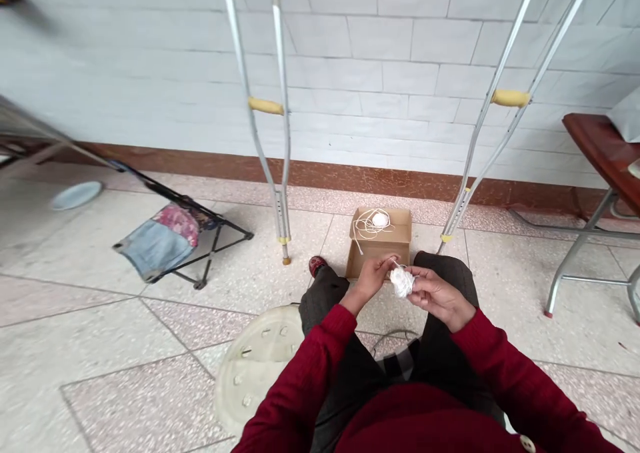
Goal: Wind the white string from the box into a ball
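Over my knees, my right hand (437, 296) is closed around a small white ball of yarn (402, 282). My left hand (373, 276) pinches the white strand just above the ball, fingers pressed together. The strand runs away from me into an open cardboard box (395, 249) on the floor, where more white string and a small white ball (380, 220) lie. Both sleeves are dark red and my trousers are dark.
Two metal crutches (280, 173) (493, 133) lean against the white tiled wall either side of the box. A folding stool with patterned fabric (167, 236) stands at left, a round plastic lid (260, 359) lies by my left leg, and a brown table (600, 146) is at right.
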`<state>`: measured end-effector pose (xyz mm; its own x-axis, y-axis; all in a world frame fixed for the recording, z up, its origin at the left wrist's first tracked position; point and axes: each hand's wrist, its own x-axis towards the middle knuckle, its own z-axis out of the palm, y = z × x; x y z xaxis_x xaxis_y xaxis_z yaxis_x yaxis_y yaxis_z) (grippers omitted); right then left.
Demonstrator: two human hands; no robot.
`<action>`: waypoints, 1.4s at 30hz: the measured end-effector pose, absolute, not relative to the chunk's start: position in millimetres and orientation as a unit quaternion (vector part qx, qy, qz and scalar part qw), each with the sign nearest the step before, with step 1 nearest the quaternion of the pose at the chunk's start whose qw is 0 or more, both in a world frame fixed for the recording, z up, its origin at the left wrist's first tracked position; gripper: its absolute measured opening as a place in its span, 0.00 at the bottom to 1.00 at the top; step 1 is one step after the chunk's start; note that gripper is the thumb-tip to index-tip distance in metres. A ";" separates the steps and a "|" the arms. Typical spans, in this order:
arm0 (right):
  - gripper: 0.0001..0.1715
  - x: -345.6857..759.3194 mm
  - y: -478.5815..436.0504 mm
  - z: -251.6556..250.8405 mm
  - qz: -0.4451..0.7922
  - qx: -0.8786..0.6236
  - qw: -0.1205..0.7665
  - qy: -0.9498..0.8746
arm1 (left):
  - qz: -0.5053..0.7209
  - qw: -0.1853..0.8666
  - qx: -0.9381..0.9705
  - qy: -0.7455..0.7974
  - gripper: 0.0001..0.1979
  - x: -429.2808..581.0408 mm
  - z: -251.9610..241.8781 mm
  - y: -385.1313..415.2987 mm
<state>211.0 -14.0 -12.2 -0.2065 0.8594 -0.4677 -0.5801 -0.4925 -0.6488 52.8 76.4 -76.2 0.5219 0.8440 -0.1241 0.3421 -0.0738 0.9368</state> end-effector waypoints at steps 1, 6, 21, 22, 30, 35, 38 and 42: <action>0.18 205.7 -19.0 -8.0 0.762 -0.410 0.467 -0.179 | 0.250 0.515 0.695 0.435 0.20 51.1 -72.1 75.8; 0.15 196.6 -36.8 9.1 0.717 -0.412 0.524 -0.206 | 0.225 0.444 0.749 0.438 0.23 32.4 -62.9 46.0; 0.11 171.8 -57.5 -71.2 0.565 -0.473 0.410 -0.537 | 0.212 0.250 0.872 0.365 0.14 -22.0 -25.5 -28.2; 0.13 168.3 -63.0 -67.4 0.610 -0.460 0.396 -0.509 | 0.232 0.288 0.856 0.361 0.15 -24.5 -25.4 -25.4; 0.17 181.5 -23.9 -10.9 0.656 -0.447 0.521 -0.314 | 0.309 0.564 0.679 0.354 0.24 2.6 -37.9 -40.7; 0.13 192.2 -5.2 -54.7 0.457 -0.575 0.520 -0.436 | 0.213 0.529 0.733 0.372 0.23 -1.5 -40.0 -45.7; 0.12 188.5 -32.6 -78.0 0.545 -0.537 0.384 -0.517 | 0.219 0.458 0.772 0.383 0.21 -17.9 -34.8 -32.2; 0.17 179.5 -70.3 -60.1 0.694 -0.449 0.348 -0.443 | 0.239 0.411 0.791 0.384 0.18 -28.8 -33.8 -12.8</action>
<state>179.5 -70.3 -60.1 -0.3552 0.8802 -0.3149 -0.0855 -0.3660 -0.9267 -28.8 -12.8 -33.8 0.5909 0.8043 0.0635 0.4106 -0.3675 0.8345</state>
